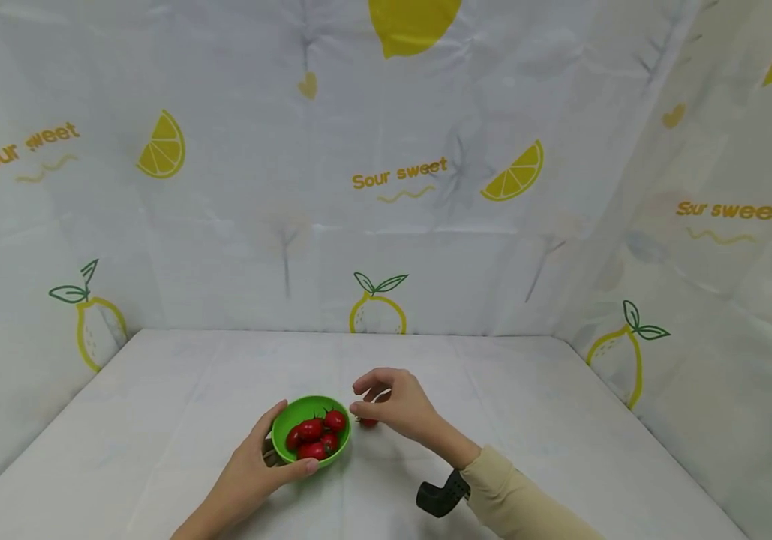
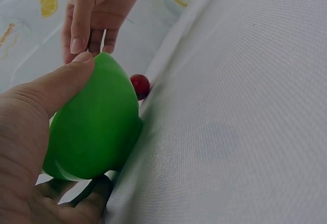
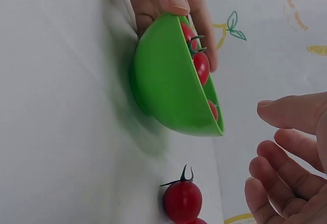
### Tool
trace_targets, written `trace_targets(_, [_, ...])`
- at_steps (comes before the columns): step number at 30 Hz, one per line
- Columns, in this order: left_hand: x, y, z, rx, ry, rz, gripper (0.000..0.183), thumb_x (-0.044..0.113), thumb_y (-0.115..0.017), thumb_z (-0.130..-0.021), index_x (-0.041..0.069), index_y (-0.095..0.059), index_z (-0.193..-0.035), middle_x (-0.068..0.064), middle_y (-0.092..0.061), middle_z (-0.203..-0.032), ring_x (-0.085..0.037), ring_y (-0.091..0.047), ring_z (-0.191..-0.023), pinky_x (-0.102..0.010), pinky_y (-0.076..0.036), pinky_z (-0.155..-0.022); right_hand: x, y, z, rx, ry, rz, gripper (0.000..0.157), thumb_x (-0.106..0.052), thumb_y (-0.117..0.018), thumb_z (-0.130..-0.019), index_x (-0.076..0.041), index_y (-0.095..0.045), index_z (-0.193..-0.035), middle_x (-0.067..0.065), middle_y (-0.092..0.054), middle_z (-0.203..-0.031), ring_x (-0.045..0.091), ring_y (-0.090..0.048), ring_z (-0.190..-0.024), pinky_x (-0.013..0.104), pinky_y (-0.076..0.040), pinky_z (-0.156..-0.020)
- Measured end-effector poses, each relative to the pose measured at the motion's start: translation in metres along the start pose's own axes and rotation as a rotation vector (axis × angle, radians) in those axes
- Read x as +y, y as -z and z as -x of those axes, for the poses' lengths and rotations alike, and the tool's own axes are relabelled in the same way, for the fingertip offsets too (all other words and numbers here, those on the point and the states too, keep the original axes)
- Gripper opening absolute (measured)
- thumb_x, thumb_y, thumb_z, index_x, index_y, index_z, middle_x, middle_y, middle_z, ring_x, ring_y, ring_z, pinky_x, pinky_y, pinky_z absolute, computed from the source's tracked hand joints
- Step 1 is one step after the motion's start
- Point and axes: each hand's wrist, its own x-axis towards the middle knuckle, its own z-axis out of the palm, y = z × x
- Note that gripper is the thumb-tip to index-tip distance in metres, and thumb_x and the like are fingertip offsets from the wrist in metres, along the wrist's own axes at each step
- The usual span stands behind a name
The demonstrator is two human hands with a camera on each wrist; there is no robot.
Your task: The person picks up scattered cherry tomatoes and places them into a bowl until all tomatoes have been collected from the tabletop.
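A green bowl (image 1: 296, 412) stands on the table, tilted in the head view's left-middle area, with several red cherry tomatoes (image 1: 311, 430) inside. My left hand (image 1: 240, 472) grips the bowl from the left, thumb at the near rim and fingers round the other side. Right of the bowl, my right hand (image 1: 407, 406) hovers with relaxed, slightly bent fingers and nothing between them. Under it a loose cherry tomato (image 3: 182, 202) with a green stem lies on the cloth, partly hidden from the head. Another red piece (image 3: 198, 221) shows at the right wrist view's bottom edge.
A white cloth covers the table (image 1: 527, 435). Behind and at the sides hangs a white curtain (image 1: 250, 165) with lemon prints. A black strap-like device (image 1: 441, 495) sits on my right wrist, by the beige sleeve (image 1: 521, 499).
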Motion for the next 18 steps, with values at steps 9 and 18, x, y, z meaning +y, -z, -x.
trace_targets(9, [0.0,0.0,0.0,-0.002,0.012,0.025,0.101,0.042,-0.085,-0.075,0.017,-0.028,-0.154,-0.015,-0.043,-0.146,-0.034,-0.051,-0.125,-0.048,-0.046,-0.099,0.008,0.009,0.002,0.017,-0.047,-0.005,0.02,-0.016,-0.081,-0.082,-0.011,-0.072,-0.099,0.002,-0.068,-0.094,0.019,-0.066,-0.082,0.029,-0.056,-0.073])
trace_targets(18, [0.0,0.0,0.0,-0.006,0.007,0.032,0.101,0.042,-0.085,-0.075,0.017,-0.028,-0.154,-0.015,-0.04,-0.149,-0.033,-0.051,-0.125,-0.046,-0.046,-0.1,0.019,0.014,0.0,0.053,-0.087,0.015,0.02,-0.007,-0.08,-0.082,-0.005,-0.071,-0.099,0.011,-0.068,-0.095,0.026,-0.065,-0.081,0.03,-0.055,-0.068])
